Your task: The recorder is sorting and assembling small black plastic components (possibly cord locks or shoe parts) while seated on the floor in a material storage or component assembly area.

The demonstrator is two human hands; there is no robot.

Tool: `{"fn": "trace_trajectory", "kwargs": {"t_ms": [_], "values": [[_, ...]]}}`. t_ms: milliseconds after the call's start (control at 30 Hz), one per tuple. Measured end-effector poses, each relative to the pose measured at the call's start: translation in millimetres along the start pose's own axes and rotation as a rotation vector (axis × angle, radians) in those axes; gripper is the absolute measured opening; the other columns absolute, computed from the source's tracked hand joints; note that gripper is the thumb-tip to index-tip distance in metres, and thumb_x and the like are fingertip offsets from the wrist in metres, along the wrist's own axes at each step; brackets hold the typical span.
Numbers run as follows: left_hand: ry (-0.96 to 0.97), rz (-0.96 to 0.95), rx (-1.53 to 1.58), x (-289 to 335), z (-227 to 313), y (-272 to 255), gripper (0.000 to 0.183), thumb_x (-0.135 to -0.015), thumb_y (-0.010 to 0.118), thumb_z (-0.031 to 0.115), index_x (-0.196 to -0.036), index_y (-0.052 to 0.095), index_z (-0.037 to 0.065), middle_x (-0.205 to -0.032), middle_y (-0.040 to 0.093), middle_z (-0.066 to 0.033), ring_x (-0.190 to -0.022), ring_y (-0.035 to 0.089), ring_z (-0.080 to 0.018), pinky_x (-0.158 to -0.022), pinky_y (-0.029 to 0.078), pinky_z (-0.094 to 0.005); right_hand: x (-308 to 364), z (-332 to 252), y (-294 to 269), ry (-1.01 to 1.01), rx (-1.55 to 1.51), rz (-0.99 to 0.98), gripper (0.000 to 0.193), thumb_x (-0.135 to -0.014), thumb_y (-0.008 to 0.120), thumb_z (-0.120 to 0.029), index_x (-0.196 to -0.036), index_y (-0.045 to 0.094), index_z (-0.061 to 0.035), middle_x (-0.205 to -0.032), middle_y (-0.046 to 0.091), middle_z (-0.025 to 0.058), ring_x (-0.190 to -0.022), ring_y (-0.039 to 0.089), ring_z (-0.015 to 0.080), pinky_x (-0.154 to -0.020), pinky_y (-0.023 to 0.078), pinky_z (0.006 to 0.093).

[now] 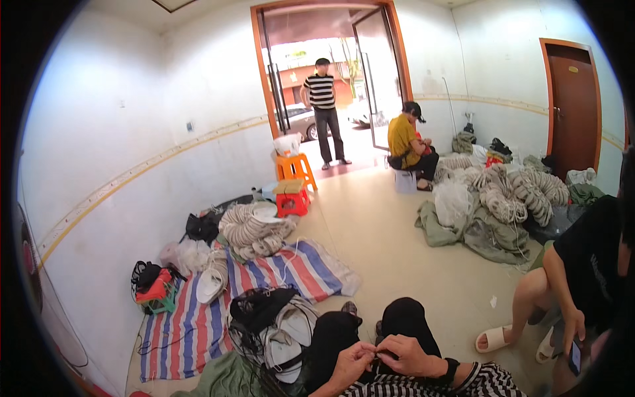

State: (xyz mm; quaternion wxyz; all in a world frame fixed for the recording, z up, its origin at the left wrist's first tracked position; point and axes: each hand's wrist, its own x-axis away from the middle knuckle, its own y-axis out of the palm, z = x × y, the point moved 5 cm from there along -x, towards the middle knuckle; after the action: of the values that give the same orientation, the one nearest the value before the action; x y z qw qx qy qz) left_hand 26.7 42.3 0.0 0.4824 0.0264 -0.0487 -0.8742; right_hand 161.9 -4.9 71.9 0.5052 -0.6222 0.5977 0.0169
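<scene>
Over my lap, my left hand (352,365) and my right hand (405,356) meet fingertip to fingertip. Each is closed in a pinch. Something thin and dark seems to lie between them, too small to make out. A black band circles my right wrist. Left of my knees, a heap of white discs with black cords (283,351) lies beside black mesh-like material (261,306). Neither hand touches that heap.
A striped tarpaulin (192,331) carries coiled pale rope-like bundles (248,228). Orange (296,169) and red stools (292,202) stand behind. More bundles (506,198) lie right. A person with a phone (575,357) sits close right; another sits farther back, one stands at the doorway.
</scene>
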Motion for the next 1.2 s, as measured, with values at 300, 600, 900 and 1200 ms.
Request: {"fn": "trace_trajectory", "kwargs": {"t_ms": [300, 600, 900, 1200], "values": [[0.078, 0.059, -0.136, 31.1, 23.7, 10.0, 0.016, -0.086, 0.060, 0.007, -0.100, 0.058, 0.000, -0.080, 0.061, -0.0016, -0.069, 0.056, -0.0055, -0.060, 0.047, -0.0197, -3.5, -37.8, -9.1, 0.054, 0.053, 0.076, 0.013, -0.069, 0.068, -0.005, -0.081, 0.061, -0.0053, -0.075, 0.061, 0.0079, -0.067, 0.059, 0.0249, -0.058, 0.047, 0.0326], [0.077, 0.014, -0.100, 36.8, 30.2, 4.8, 0.012, -0.082, 0.058, 0.001, -0.094, 0.059, 0.001, -0.076, 0.061, -0.0009, -0.064, 0.056, -0.0057, -0.058, 0.047, -0.0210, 2.3, -34.6, -4.6, 0.014, -0.002, 0.055, 0.014, -0.071, 0.066, -0.008, -0.084, 0.061, -0.0076, -0.075, 0.059, 0.0096, -0.068, 0.057, 0.0284, -0.060, 0.045, 0.0365], [0.128, -0.125, 0.120, 18.3, 90.6, -5.6, 0.012, -0.080, 0.059, 0.001, -0.089, 0.051, 0.002, -0.076, 0.061, -0.0089, -0.063, 0.061, -0.0170, -0.056, 0.050, -0.0253, -57.1, -48.7, -34.0, 0.135, -0.339, -0.019, 0.017, -0.077, 0.061, -0.004, -0.093, 0.059, -0.0006, -0.078, 0.059, 0.0092, -0.073, 0.059, 0.0171, -0.065, 0.046, 0.0284], [0.132, -0.304, 0.564, 31.2, 105.1, -0.5, 0.024, -0.083, 0.064, 0.014, -0.097, 0.047, 0.005, -0.075, 0.061, -0.0155, -0.062, 0.063, -0.0240, -0.049, 0.050, -0.0264, -44.4, -38.2, -28.4, 0.379, -0.852, -0.027, 0.022, -0.091, 0.053, -0.016, -0.106, 0.057, 0.0002, -0.095, 0.060, 0.0042, -0.088, 0.055, 0.0097, -0.079, 0.044, 0.0244]]}}
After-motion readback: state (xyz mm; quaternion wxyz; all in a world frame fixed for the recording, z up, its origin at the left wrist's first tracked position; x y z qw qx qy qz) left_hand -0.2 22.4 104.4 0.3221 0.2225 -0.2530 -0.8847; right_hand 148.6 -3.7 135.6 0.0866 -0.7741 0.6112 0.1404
